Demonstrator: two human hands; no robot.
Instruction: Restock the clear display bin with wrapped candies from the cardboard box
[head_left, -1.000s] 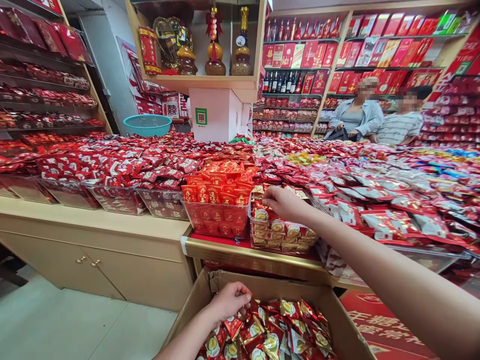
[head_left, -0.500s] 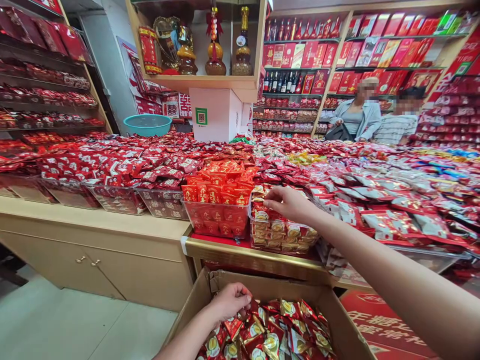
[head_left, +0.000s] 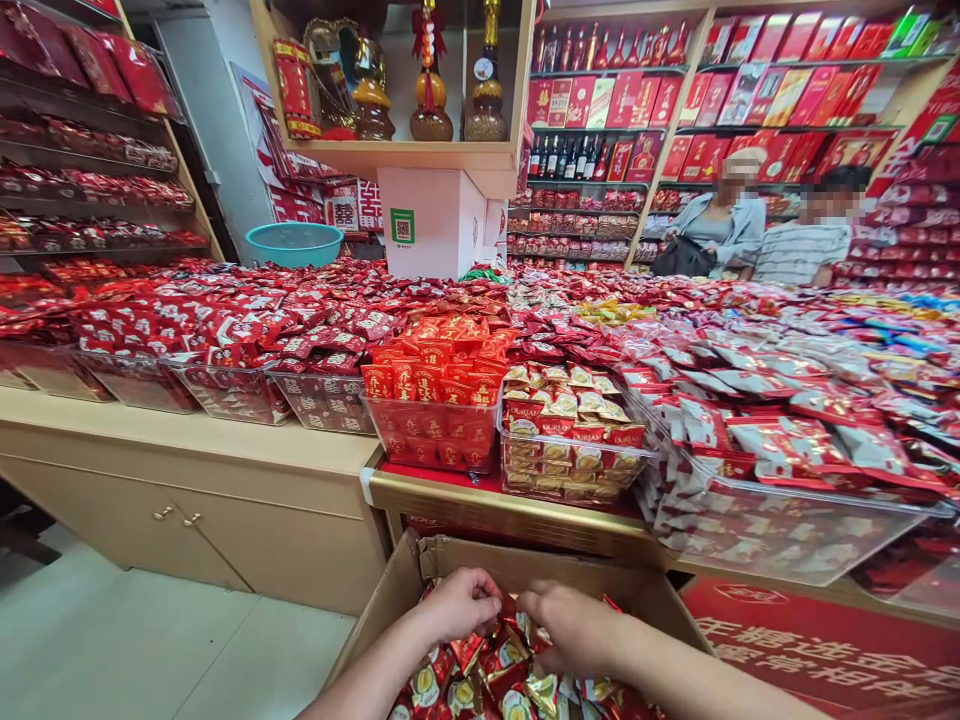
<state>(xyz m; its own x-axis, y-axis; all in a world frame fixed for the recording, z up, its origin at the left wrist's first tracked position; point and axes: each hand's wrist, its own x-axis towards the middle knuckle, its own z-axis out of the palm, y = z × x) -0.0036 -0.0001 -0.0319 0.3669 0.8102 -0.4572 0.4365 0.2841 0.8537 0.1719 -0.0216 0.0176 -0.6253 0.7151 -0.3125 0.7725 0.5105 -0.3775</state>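
Both my hands are inside a cardboard box (head_left: 525, 563) of loose wrapped durian candies (head_left: 517, 700) in red and gold. My left hand (head_left: 461, 605), on the box's left side, has its fingers curled in a pinch; whatever lies between the fingertips is hidden. Just to its right, my right hand (head_left: 577, 630) reaches over the candies, its thumb and fingers apart and nothing visible in its grasp. Above the box, a clear plastic bin (head_left: 577, 470) holds neat rows of the same candies, their packets marked "DURIAN".
A bin of orange-red packets (head_left: 431, 430) stands left of the durian bin. A larger bin of red and white packets (head_left: 787, 530) is at the right. The counter's gold edge (head_left: 510, 510) overhangs the box. Two people (head_left: 720, 215) stand across the display.
My right hand has come down from the durian bin into the cardboard box, beside my left hand. The left hand has barely moved. The durian bin's top rows are now uncovered.
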